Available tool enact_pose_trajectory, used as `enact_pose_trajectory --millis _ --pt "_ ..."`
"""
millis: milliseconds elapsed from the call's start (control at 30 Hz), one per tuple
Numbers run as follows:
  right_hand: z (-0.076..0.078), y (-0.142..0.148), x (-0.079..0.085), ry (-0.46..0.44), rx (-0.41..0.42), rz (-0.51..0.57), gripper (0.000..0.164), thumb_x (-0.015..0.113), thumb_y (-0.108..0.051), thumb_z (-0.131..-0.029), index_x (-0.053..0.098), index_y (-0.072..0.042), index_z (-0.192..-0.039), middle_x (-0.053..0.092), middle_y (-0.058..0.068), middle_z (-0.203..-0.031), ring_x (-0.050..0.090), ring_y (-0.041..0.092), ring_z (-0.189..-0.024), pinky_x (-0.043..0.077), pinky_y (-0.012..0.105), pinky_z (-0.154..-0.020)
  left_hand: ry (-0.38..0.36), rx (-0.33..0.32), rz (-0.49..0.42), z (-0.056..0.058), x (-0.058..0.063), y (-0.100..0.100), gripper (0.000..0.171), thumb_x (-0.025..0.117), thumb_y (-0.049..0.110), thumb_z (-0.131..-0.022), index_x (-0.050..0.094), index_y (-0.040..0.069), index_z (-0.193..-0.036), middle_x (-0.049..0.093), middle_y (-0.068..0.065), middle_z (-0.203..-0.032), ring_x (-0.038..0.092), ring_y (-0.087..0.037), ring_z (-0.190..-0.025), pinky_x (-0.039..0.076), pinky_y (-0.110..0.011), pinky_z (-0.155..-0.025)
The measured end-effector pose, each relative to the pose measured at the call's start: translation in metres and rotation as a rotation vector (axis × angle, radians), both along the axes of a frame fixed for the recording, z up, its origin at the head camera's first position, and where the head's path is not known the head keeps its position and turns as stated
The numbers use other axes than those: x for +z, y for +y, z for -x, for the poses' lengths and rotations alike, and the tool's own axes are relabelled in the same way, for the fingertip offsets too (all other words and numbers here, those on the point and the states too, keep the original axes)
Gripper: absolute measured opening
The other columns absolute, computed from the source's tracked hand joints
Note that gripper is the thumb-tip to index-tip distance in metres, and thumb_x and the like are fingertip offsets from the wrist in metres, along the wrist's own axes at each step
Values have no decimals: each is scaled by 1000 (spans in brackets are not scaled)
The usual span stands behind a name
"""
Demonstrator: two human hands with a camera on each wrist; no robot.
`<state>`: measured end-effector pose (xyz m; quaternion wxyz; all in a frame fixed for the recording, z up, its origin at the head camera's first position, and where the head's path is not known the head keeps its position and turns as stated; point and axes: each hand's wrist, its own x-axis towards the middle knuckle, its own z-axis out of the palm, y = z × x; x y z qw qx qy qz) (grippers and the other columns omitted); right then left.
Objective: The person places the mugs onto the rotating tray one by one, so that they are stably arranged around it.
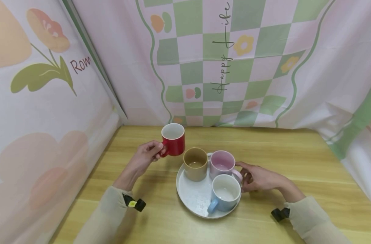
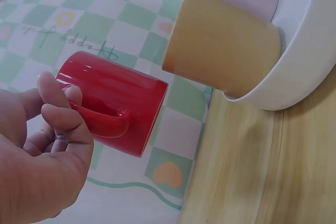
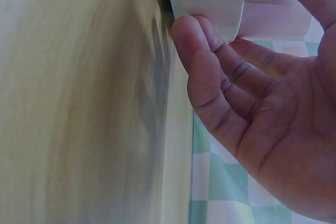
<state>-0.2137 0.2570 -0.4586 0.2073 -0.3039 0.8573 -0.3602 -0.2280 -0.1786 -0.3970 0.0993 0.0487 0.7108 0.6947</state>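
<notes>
My left hand [image 1: 145,154] pinches the handle of a red mug [image 1: 176,144], white inside, and holds it upright at the left of a round white tray [image 1: 193,203]. The thumb and curled fingers on that handle [image 2: 107,121] show in the left wrist view. On the tray stand a tan mug [image 1: 195,171], a pink mug [image 1: 220,166] and a light-blue mug [image 1: 229,200] with a white inside. At the tray's right edge, my right hand [image 1: 258,178] has its bent fingertips [image 3: 189,38] against the outer wall, beside the pink mug's handle.
The tray rests on a wood-grain table [image 1: 155,217]. A checkered cloth [image 1: 219,67] hangs behind the table, and a flower-printed cloth [image 1: 45,112] hangs along the left side. Dark camera mounts [image 1: 139,205] sit at both sleeves.
</notes>
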Motion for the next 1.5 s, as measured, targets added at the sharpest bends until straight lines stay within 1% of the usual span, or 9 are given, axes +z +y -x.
enact_pose_trajectory --millis 200,267,433,667,800,1000,1067,1233,1500 --pt "0 0 0 4 0 -2 93 81 -25 -80 28 2 -152 64 11 -103 65 10 -87 59 25 -74 -11 21 15 -7 5 -5 32 59 24 -101 56 -7 -109 62 -1 -88 55 -9 -73 42 -17 -63" --pt "0 0 -1 5 0 -3 93 81 -25 -80 28 2 -152 64 11 -103 65 10 -87 59 25 -74 -14 26 21 -10 7 -7 30 60 25 -101 58 -4 -108 63 0 -88 54 -10 -73 42 -17 -63" --pt "-1 0 0 6 1 1 93 81 -24 -80 28 2 -152 64 11 -103 66 10 -86 59 25 -74 -1 5 -4 -18 11 -9 20 60 25 -101 60 5 -100 63 1 -87 53 -10 -74 43 -16 -64" --pt "-1 0 0 -1 1 3 93 81 -24 -80 28 1 -152 64 11 -103 66 11 -87 59 26 -74 -29 -6 -19 -33 17 -9 22 61 24 -100 59 2 -101 62 -2 -90 53 -9 -72 43 -17 -63" --pt "0 0 0 2 5 6 93 82 -24 -80 28 1 -152 64 11 -103 66 10 -86 59 26 -73 -45 -15 -13 -41 19 -8 24 62 24 -100 59 0 -102 63 0 -88 52 -8 -70 43 -17 -63" --pt "0 1 -2 9 18 28 90 81 -21 -80 30 1 -151 65 11 -101 66 10 -85 59 26 -72 -16 -77 -33 -52 22 -8 19 60 21 -101 61 3 -99 63 4 -86 51 -6 -68 41 -16 -61" --pt "0 1 -2 10 19 31 90 81 -21 -80 30 1 -151 65 12 -101 66 10 -84 59 27 -71 -13 -94 -36 -55 22 -8 15 59 21 -101 62 8 -96 63 4 -86 51 -5 -68 41 -16 -61" --pt "0 1 -2 10 19 33 89 81 -21 -80 31 0 -150 65 12 -101 66 10 -84 59 27 -70 -16 -125 -37 -59 20 -7 14 58 21 -102 63 13 -92 63 3 -85 49 -4 -66 40 -15 -60" --pt "-1 0 0 22 22 30 89 82 -21 -80 31 1 -150 65 12 -101 66 10 -84 59 26 -72 6 -199 -53 -63 15 -4 13 58 21 -102 63 11 -94 63 4 -85 49 -4 -66 40 -14 -59"
